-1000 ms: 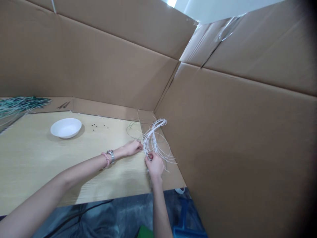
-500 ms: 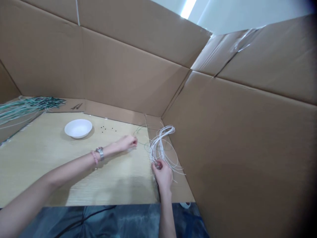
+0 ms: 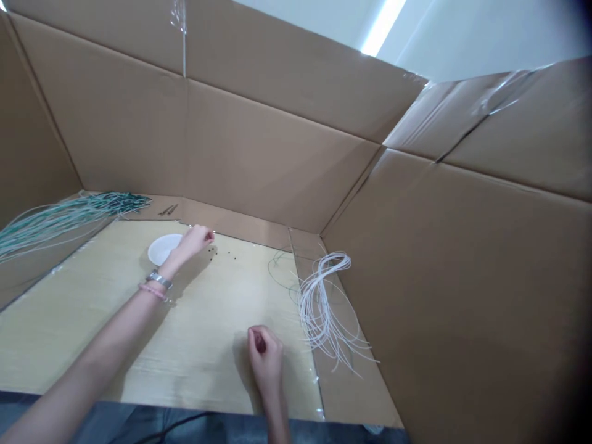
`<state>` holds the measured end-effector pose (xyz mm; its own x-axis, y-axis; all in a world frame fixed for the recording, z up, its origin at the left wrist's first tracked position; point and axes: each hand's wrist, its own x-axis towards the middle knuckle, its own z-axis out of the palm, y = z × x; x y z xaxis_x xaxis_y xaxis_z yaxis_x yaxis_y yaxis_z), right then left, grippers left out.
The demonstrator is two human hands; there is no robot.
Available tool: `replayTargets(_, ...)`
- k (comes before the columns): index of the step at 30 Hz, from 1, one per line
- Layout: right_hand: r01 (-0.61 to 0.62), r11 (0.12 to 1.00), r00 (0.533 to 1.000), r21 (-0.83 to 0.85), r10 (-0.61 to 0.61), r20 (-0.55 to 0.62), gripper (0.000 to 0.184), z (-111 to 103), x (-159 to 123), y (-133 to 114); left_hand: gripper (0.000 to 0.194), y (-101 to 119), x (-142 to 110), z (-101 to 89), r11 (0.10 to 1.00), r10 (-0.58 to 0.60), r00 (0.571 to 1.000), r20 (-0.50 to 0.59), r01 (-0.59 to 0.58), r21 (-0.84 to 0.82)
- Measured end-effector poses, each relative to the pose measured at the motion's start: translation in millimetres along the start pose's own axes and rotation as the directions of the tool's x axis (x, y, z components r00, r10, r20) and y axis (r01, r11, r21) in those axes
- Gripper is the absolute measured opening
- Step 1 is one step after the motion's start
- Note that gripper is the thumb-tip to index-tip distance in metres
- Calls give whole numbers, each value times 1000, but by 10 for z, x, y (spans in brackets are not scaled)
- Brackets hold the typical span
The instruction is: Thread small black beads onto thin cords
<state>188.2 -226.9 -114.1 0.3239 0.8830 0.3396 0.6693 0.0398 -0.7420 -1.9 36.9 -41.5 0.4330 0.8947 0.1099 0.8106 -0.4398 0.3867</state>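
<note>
My left hand (image 3: 197, 239) reaches over the table beside the white bowl (image 3: 161, 248), hiding part of its right side. Its fingers are curled together, and anything between them is too small to make out. Several tiny dark beads (image 3: 213, 251) lie on the tabletop just below and right of those fingers. Closer to me, my right hand (image 3: 267, 351) is above the table with thumb and fingers pinched; what they hold, if anything, cannot be seen. To its right lies a looped bundle of white cords (image 3: 321, 308), apart from the hand.
Thin green strands (image 3: 277, 271) lie left of the white cords. At the far left sits a bundle of green and white cords (image 3: 92, 209), with small dark tools (image 3: 169, 209) beside it. Cardboard walls (image 3: 287, 148) enclose the table (image 3: 194, 345) at the back and sides.
My left hand has moved left from near the green strands to the bowl and beads. My right hand has left the white cords, coming left and nearer to me. The view has shifted.
</note>
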Motion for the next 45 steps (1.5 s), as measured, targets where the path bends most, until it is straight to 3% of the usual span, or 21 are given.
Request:
replayTargets(7,-16,998,1000,63,15,18,30,-36,2,74,27,58,47,110,998,-19,1000,17,18,61)
replayTargets(15,-50,996,999,79,49,17,29,-3,21,98,28,108,77,333,999,38,999,34,-39,16)
replayTargets(17,-59,995,998,80,58,18,30,-3,23,104,27,141,68,305,998,58,998,-7,-58,-8)
replayTargets(20,-63,995,998,77,62,15,31,-4,19,123,29,125,12,64,993,87,985,-150,-98,-64)
replayTargets(23,-55,997,998,62,54,22,33,-8,17,129,40,-79,-166,-269,986,70,939,-336,-116,-118)
replayTargets(26,-26,999,996,40,23,83,35,-21,79,62,56,-489,-495,-415,981,48,902,-429,-123,-148)
replayTargets(27,-8,999,992,34,4,126,35,-23,131,14,65,-644,-621,-400,976,53,905,-423,-137,-171)
replayTargets(30,73,997,948,16,-75,310,25,8,414,-186,94,-1035,-955,-236,976,31,977,-213,-76,-205)
replayTargets(32,122,992,904,-8,-108,413,18,82,702,-321,99,-1166,-1078,-101,967,11,992,-124,-42,-253)
replayTargets(34,139,988,871,-68,-89,483,20,200,1021,-408,89,-1194,-1101,7,947,3,994,-113,-39,-318)
replayTargets(38,84,954,861,-286,75,502,27,472,1514,-397,47,-1116,-982,118,918,-5,988,-151,-55,-392)
replayTargets(42,93,922,853,-375,120,507,29,678,1661,-435,25,-1028,-920,139,895,14,981,-194,-99,-434)
replayTargets(45,176,923,826,-341,51,562,29,842,1698,-688,20,-957,-947,129,882,61,973,-222,-156,-445)
